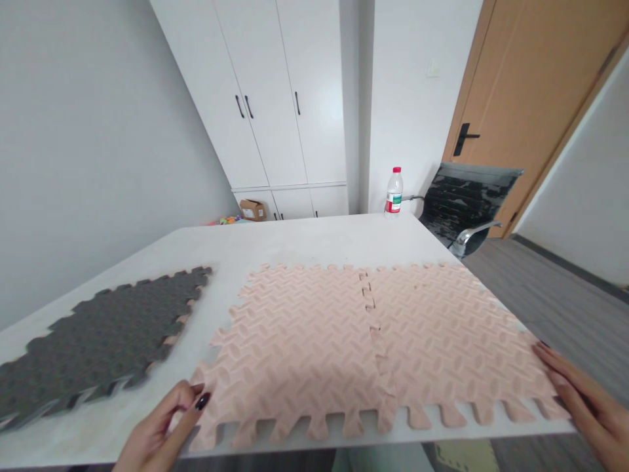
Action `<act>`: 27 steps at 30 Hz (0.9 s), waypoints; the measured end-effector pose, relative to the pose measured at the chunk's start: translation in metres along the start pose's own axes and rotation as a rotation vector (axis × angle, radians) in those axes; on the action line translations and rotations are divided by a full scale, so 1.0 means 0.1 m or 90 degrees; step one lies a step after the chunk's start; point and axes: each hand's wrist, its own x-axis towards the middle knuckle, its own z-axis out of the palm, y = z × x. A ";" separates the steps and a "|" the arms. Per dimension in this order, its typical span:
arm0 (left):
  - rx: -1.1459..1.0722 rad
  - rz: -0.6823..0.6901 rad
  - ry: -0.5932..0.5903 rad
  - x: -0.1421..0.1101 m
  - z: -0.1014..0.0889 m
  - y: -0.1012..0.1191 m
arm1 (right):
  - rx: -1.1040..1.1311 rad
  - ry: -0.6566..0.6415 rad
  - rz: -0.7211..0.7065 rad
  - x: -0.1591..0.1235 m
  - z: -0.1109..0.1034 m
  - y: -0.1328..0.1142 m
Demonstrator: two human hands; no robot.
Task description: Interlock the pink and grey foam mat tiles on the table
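Two pink foam mats lie side by side on the white table (314, 242), joined along a jagged seam with a few small gaps. At the near left corner of the left foam mat (295, 341), my left hand (164, 419) is closed, its thumb on top and its fingers bent at the edge. My right hand (582, 393) rests against the outer edge of the right foam mat (442, 334), with its visible fingers stretched out. Both mats have raised diamond-like texture and toothed borders. The undersides of the hands are hidden.
Dark grey foam mats (108, 334), with pink showing at one edge, lie on the table's left. A red-capped bottle (394, 193) stands at the far right corner. Beyond are a black chair (466, 203), a cardboard box (253, 210) and white cabinets (275, 92).
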 end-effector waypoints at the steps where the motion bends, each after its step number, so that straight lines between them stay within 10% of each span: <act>1: 0.002 0.008 -0.013 0.01 0.00 -0.01 | -0.001 -0.002 -0.001 0.00 0.00 0.00; 18: 0.431 0.185 0.085 0.05 0.08 -0.24 | 0.022 0.023 -0.013 0.00 0.01 -0.06; 22: 0.485 0.192 0.092 0.26 0.13 0.16 | 0.013 0.044 -0.009 0.01 0.05 -0.08; 27: 0.488 0.282 -0.059 0.78 0.56 1.20 | 0.019 0.052 -0.022 0.03 0.09 -0.07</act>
